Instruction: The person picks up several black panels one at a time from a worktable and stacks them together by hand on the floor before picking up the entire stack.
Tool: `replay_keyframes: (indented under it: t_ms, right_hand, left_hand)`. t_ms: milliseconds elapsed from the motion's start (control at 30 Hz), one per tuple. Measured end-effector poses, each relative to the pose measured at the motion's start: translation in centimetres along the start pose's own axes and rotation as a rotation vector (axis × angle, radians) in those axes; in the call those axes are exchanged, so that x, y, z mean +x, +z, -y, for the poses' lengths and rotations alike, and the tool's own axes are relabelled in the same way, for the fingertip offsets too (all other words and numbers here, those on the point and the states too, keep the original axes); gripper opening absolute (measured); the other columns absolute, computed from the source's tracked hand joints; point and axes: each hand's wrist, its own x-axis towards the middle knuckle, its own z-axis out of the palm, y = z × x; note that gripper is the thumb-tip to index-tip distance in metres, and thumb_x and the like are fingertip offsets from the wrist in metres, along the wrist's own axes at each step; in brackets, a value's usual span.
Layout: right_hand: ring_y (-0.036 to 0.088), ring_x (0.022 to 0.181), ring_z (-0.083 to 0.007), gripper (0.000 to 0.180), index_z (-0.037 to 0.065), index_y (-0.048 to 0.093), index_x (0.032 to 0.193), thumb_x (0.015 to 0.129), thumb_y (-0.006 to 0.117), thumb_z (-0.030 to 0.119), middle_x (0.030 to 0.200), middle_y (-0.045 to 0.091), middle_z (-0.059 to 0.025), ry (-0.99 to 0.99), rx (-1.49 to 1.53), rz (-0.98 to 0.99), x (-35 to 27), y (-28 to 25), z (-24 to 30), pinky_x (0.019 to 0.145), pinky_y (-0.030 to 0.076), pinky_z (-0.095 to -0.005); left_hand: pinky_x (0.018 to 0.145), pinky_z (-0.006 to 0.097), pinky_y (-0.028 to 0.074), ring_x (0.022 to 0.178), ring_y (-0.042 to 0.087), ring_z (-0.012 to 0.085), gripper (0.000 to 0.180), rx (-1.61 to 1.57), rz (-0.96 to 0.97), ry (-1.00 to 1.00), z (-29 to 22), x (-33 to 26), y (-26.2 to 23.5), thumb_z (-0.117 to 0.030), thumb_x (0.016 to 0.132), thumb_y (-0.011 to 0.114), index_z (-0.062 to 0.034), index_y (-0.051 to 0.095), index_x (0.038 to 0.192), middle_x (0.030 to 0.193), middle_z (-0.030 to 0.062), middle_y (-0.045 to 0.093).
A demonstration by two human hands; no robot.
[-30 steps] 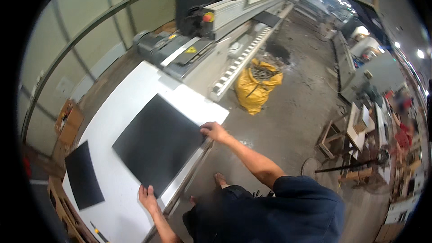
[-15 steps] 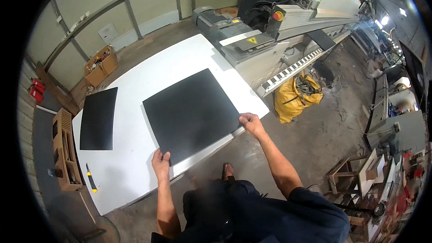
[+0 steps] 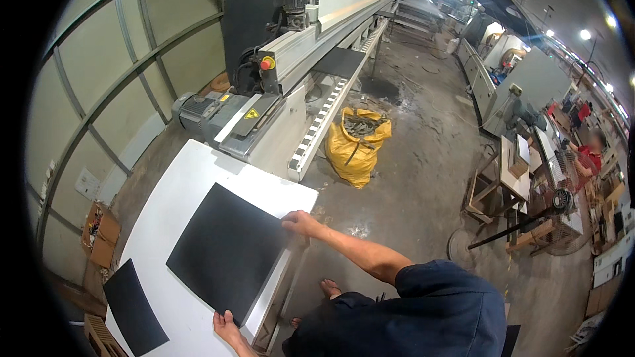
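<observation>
A large square black panel [image 3: 227, 251] lies on the white tabletop [image 3: 153, 225]. My left hand [image 3: 229, 332] grips its near corner, with the fingertips along the edge. At the right corner, the thumb and fingers of my right hand [image 3: 301, 223] are closed on the panel, and my arm stretches across from the right. A second, narrower black panel [image 3: 134, 309] rests on the tabletop to the left, apart from both hands.
Beyond the table stands a long machine [image 3: 344, 10] with a motor [image 3: 198, 111] and a striped rail [image 3: 321, 122]. A yellow sack [image 3: 357, 152] sits on the floor beside it. Cardboard boxes [image 3: 101, 233] stand at left; a wooden stand [image 3: 499, 175] and a person [image 3: 587, 158] are at right.
The view has swung right, so the table and panels now appear further left and the yellow utility knife is out of sight. Both hands still hold the large panel's corners.
</observation>
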Motion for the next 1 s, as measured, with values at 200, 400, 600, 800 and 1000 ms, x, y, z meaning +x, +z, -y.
replay_keyframes:
  t_ms: [200,400,600,800,1000]
  right_hand:
    - [0.066,0.097,-0.0248,0.031,0.0,0.068,0.108,0.088,0.062,0.023,0.106,0.069,-0.0135,-0.016,-0.038,-0.012,-0.2,0.4,-0.1,0.088,0.05,-0.0357]
    - [0.065,0.097,-0.0248,0.031,0.0,0.068,0.107,0.088,0.062,0.024,0.105,0.069,-0.0133,-0.037,-0.03,-0.012,-0.4,0.1,0.1,0.088,0.05,-0.0357]
    - [0.066,0.096,-0.0234,0.031,0.001,0.069,0.107,0.088,0.064,0.025,0.104,0.069,-0.0122,0.027,0.023,-0.014,-0.5,0.0,0.0,0.087,0.051,-0.0357]
    - [0.066,0.095,-0.0217,0.032,0.002,0.069,0.107,0.088,0.065,0.027,0.103,0.07,-0.0117,0.106,0.093,-0.017,-0.2,0.7,-0.1,0.085,0.051,-0.0351]
    - [0.066,0.096,-0.0212,0.036,0.002,0.069,0.11,0.089,0.066,0.032,0.102,0.071,-0.0135,0.157,0.072,-0.026,-0.7,0.2,-0.2,0.087,0.051,-0.035]
  left_hand:
    - [0.095,0.029,0.043,0.105,0.057,0.0217,0.048,-0.063,0.013,0.002,1.5,0.5,-0.8,0.005,0.089,0.059,0.0132,0.041,0.133,0.122,0.0189,0.058]
    - [0.093,0.028,0.044,0.102,0.058,0.0201,0.045,-0.117,0.028,-0.011,2.1,0.8,-1.0,0.005,0.089,0.06,0.0121,0.044,0.131,0.117,0.0165,0.061]
    - [0.092,0.028,0.044,0.101,0.058,0.0199,0.044,-0.087,0.013,-0.005,2.0,0.7,-0.9,0.005,0.089,0.061,0.012,0.045,0.13,0.117,0.016,0.061]
    - [0.095,0.031,0.044,0.106,0.057,0.0228,0.05,-0.089,0.056,0.034,1.1,0.1,-1.6,0.004,0.087,0.063,0.0139,0.043,0.132,0.121,0.0192,0.058]
    - [0.105,0.036,0.039,0.124,0.049,0.0285,0.059,-0.052,0.053,-0.033,-0.3,-0.2,-0.8,0.001,0.085,0.065,0.0152,0.038,0.136,0.134,0.0259,0.05]
